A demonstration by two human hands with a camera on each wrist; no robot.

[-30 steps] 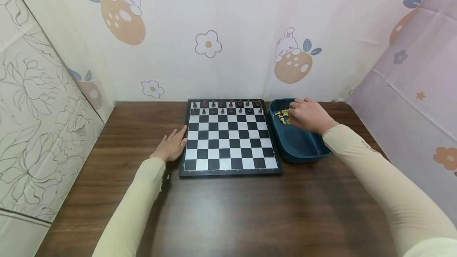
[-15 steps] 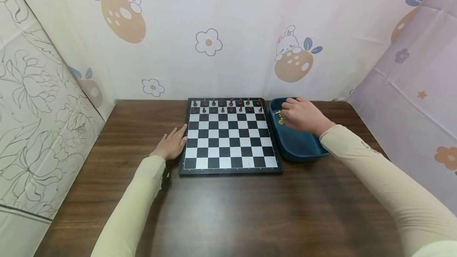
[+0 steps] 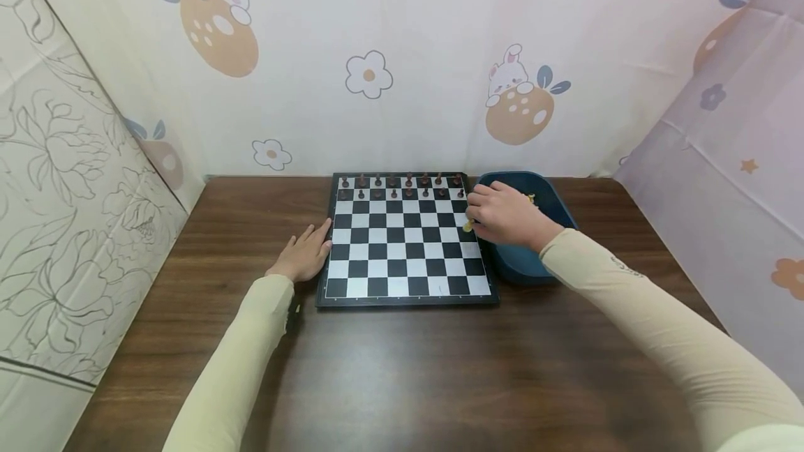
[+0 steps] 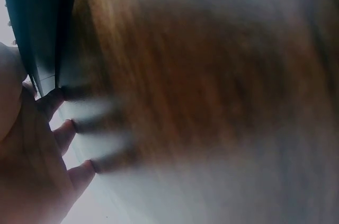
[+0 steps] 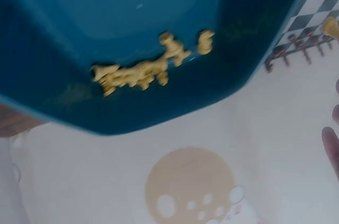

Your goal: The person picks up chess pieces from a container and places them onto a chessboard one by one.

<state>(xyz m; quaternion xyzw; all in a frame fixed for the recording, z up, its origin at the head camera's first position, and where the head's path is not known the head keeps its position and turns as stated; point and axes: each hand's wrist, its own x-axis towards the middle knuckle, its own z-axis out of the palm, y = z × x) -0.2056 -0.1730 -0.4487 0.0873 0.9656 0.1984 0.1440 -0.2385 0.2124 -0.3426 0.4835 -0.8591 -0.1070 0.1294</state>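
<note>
A black-and-white chessboard [image 3: 405, 253] lies on the table, with dark red chess pieces [image 3: 409, 193] standing in two rows along its far side. My right hand [image 3: 507, 215] pinches a pale yellow chess piece [image 3: 467, 227] over the board's right edge; its base also shows at the right of the right wrist view. Which kind of piece it is, I cannot tell. At the board's left edge rests my left hand [image 3: 303, 254], fingers spread and fairly straight, fingertips against the frame. The blue plastic bin [image 3: 521, 267] holds several more yellow pieces [image 5: 137, 74] in a heap.
The bin stands right beside the board's right side, partly under my right forearm. Brown wooden table [image 3: 402, 375] stretches in front of the board. A printed curtain [image 3: 427, 117] hangs directly behind, with more patterned panels at left and right.
My right hand has come up out of the bin and moved left to the board's right edge, now with a yellow chess piece in its fingers. The left hand has stayed put.
</note>
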